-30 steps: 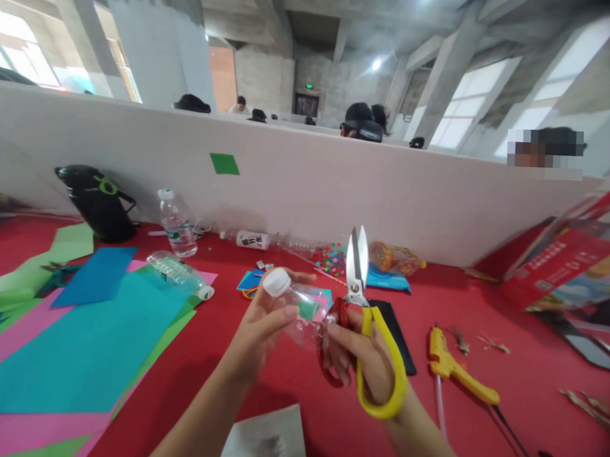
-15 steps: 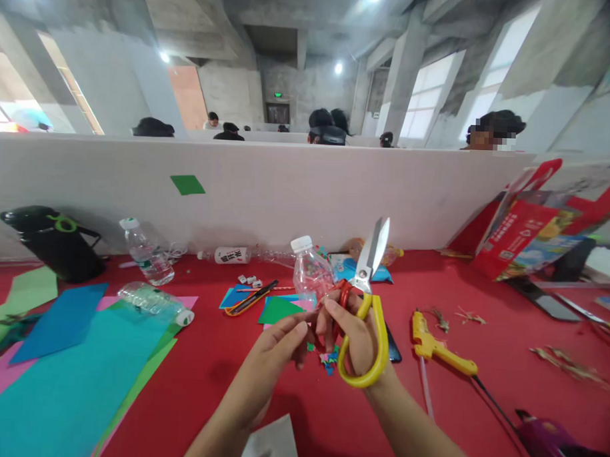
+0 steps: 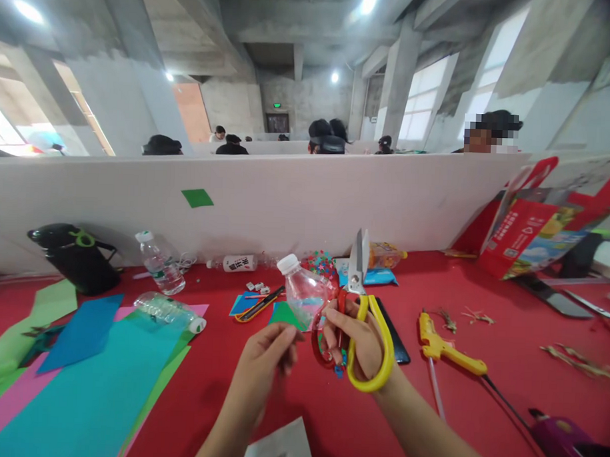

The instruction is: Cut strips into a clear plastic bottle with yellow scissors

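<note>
My right hand (image 3: pixel 358 340) is closed through the yellow and red handles of a pair of scissors (image 3: pixel 356 263), whose blades point straight up and are together. A small clear plastic bottle (image 3: pixel 305 292) with a white cap leans left just beside the scissors' red handle, touching my right fingers; what bears it is hidden. My left hand (image 3: pixel 263 367) is just below and left of the bottle, apart from it, its fingertips pinched together; whether anything is in the pinch I cannot make out.
The red table (image 3: pixel 479 394) carries coloured paper sheets (image 3: pixel 94 394) at left, a lying bottle (image 3: pixel 169 310), an upright bottle (image 3: pixel 158 263), a black kettle (image 3: pixel 76 257), a yellow glue gun (image 3: pixel 445 350), a black phone (image 3: pixel 394 331) and a red box (image 3: pixel 529 236). A white partition (image 3: pixel 286 201) stands behind; people sit beyond.
My left hand held the bottle a second ago and has let it go, dropping back with pinched fingers. The bottle now sits by my right hand. The scissors have turned upright.
</note>
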